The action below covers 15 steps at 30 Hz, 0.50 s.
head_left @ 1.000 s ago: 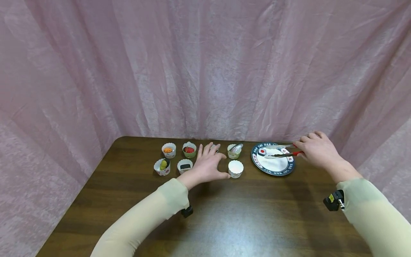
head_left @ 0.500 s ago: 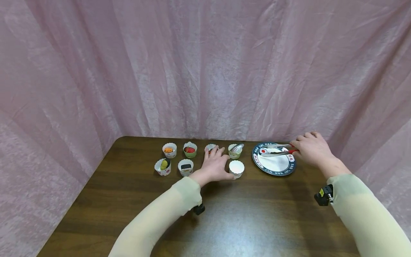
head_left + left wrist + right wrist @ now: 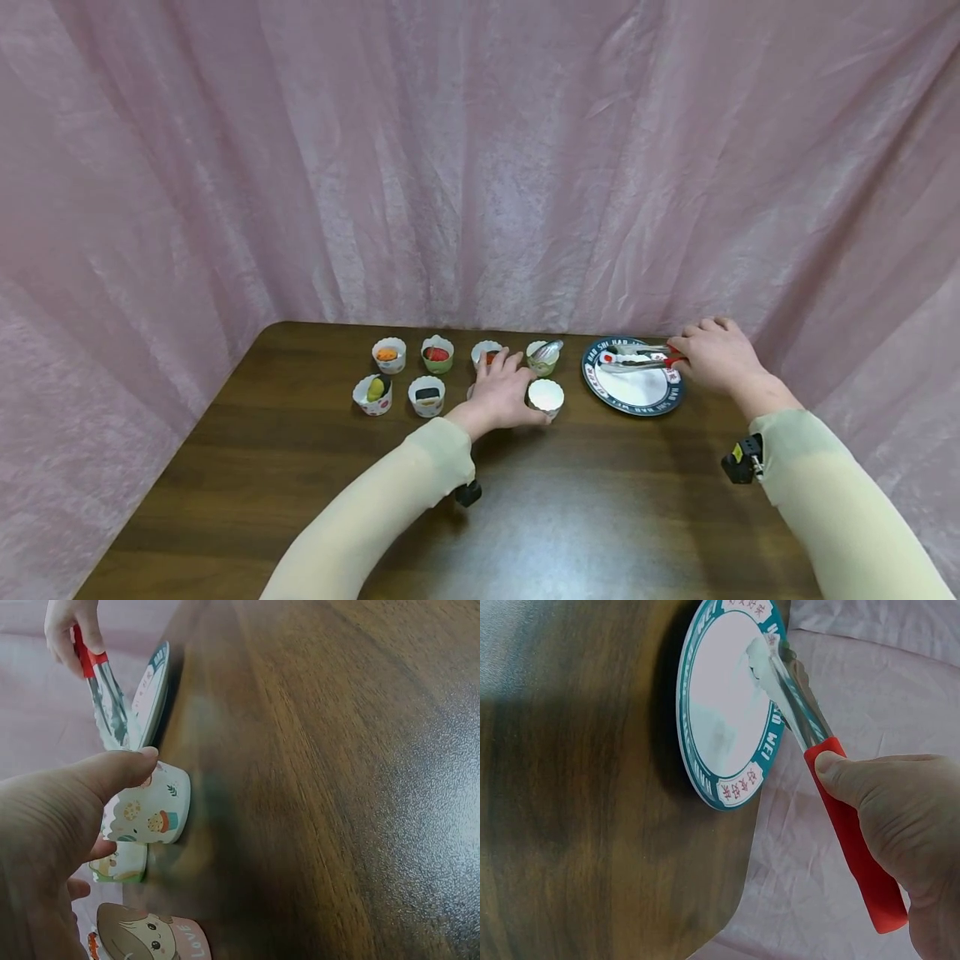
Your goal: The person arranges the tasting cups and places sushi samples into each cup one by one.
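Note:
My right hand [image 3: 716, 357] holds red-handled metal tongs [image 3: 859, 840]. Their tips reach over the left part of a blue-rimmed white plate [image 3: 633, 398], on either side of a small toy sushi roll [image 3: 607, 358] with a red centre. Whether the tips press on the roll is hard to tell. At the white paper baking cup [image 3: 546, 392], my left hand [image 3: 501, 396] has its thumb along the near side and its index finger on the other side. In the left wrist view the thumb lies against the printed wall of the cup [image 3: 154, 806]. Inside, the cup looks bare white.
More paper cups with sushi-like pieces stand leftward: orange [image 3: 388, 356], red [image 3: 437, 355], yellow-green [image 3: 373, 396], black-banded [image 3: 427, 397]. A green cup [image 3: 542, 360] holds a silvery piece. Another cup [image 3: 486, 350] is partly behind my left hand. Pink curtain [image 3: 480, 167] hangs behind the table.
The left hand has moved right, to the white cup. The tongs' arms have come closer together around the roll, and the right hand has shifted slightly left.

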Each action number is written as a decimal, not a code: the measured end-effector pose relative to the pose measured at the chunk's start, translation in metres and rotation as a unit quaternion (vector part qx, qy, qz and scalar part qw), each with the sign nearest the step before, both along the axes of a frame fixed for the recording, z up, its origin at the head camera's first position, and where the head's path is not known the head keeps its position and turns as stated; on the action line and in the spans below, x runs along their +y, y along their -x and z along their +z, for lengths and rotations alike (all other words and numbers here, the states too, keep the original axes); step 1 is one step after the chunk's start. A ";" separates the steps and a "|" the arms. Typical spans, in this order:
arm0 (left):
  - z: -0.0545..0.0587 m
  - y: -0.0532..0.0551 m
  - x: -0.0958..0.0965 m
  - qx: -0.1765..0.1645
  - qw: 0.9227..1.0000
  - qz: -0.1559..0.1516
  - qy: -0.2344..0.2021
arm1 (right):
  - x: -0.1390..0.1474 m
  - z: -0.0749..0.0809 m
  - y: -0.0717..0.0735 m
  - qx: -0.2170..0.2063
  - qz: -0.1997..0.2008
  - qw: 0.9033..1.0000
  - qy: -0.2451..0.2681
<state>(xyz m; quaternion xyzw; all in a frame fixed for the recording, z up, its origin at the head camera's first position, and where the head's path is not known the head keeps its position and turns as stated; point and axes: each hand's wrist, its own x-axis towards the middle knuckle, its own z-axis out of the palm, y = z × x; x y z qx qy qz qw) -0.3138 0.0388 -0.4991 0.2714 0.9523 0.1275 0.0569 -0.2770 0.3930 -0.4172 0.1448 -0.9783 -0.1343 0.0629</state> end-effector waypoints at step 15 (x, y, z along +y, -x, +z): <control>-0.001 0.004 0.004 -0.011 1.000 0.005 -0.007 | -0.002 0.000 -0.002 -0.006 0.000 1.000 0.016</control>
